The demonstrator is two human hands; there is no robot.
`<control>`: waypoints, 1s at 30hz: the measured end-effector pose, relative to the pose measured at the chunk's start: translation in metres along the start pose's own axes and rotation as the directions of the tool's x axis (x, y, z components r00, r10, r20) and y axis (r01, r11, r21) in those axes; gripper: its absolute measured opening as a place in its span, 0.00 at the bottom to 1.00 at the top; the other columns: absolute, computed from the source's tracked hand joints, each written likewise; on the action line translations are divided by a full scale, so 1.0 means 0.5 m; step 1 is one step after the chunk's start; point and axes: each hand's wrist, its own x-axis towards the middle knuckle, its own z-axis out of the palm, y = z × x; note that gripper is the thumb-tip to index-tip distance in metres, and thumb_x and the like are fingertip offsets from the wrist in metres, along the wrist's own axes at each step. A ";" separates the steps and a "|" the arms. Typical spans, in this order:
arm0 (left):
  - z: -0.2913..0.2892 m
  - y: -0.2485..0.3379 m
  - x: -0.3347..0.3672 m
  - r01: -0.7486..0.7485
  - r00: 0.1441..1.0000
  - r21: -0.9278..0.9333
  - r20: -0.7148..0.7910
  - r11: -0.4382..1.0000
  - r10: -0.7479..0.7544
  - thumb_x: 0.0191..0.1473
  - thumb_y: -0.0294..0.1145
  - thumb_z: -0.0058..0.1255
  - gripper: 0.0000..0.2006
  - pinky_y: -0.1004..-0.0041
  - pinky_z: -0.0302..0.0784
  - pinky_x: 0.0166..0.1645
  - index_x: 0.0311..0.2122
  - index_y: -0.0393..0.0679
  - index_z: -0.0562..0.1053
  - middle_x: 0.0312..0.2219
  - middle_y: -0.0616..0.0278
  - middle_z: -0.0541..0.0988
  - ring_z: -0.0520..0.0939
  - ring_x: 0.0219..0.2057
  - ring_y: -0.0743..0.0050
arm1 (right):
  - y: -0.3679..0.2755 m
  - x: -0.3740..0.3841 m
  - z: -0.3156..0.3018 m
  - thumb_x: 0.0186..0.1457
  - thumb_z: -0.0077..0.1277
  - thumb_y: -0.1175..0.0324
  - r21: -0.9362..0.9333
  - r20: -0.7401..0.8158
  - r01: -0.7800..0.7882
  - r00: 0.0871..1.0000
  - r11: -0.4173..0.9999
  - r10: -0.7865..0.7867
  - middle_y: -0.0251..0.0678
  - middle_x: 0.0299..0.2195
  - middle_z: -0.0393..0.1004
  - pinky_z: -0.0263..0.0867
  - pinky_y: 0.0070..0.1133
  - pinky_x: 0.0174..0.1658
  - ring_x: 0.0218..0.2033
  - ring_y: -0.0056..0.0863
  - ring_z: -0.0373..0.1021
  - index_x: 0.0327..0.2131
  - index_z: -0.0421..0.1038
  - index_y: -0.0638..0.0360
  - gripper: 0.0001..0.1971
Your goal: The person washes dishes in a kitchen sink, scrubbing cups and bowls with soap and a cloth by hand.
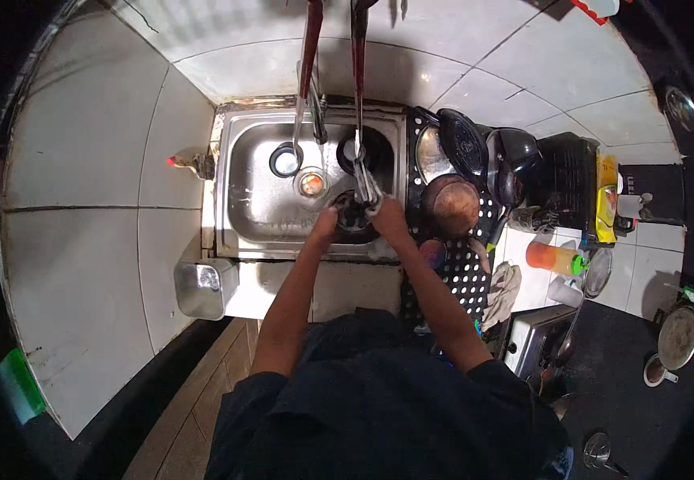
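Note:
Both my hands are low over the right half of a steel sink. My left hand is closed at the left edge of a dark round vessel. My right hand is closed at its right side, beside several long shiny pieces that look like metal cutlery. What the right fingers grip is hidden. Behind them sits a black bowl. To the left in the basin are a dark cup and a drain strainer with orange scraps. The tap stands at the back.
Two dark-red handles hang in front over the sink. On the right, a dotted black mat carries pans, lids and a brown-bottomed pot. Farther right are an orange bottle, a cloth and a stove. A metal container stands left.

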 end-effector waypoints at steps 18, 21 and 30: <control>-0.432 0.022 -0.022 0.045 0.967 0.753 -0.197 0.656 0.161 0.51 0.32 0.38 0.20 0.58 0.70 0.53 0.47 0.34 0.73 0.43 0.38 0.76 0.76 0.49 0.44 | -0.266 -0.022 0.234 0.48 0.57 0.53 0.532 0.521 -0.319 0.854 0.784 -0.005 0.39 0.32 0.79 0.67 0.30 0.43 0.38 0.32 0.74 0.38 0.76 0.65 0.22; -0.478 0.067 -0.029 0.316 0.847 0.891 -0.420 0.326 0.327 0.47 0.34 0.45 0.18 0.56 0.72 0.52 0.41 0.33 0.74 0.38 0.40 0.78 0.77 0.45 0.38 | -0.343 0.008 0.280 0.48 0.57 0.56 0.678 0.414 -0.208 0.901 0.705 -0.132 0.39 0.34 0.80 0.67 0.30 0.43 0.39 0.33 0.75 0.38 0.75 0.65 0.21; -0.422 0.080 -0.109 -0.021 0.535 0.636 -0.644 0.771 0.546 0.43 0.24 0.45 0.25 0.61 0.72 0.51 0.51 0.35 0.70 0.40 0.40 0.78 0.78 0.45 0.42 | -0.415 0.003 0.254 0.58 0.53 0.62 0.657 0.659 -0.493 0.743 0.570 -0.116 0.34 0.31 0.75 0.69 0.23 0.27 0.26 0.27 0.74 0.41 0.71 0.62 0.14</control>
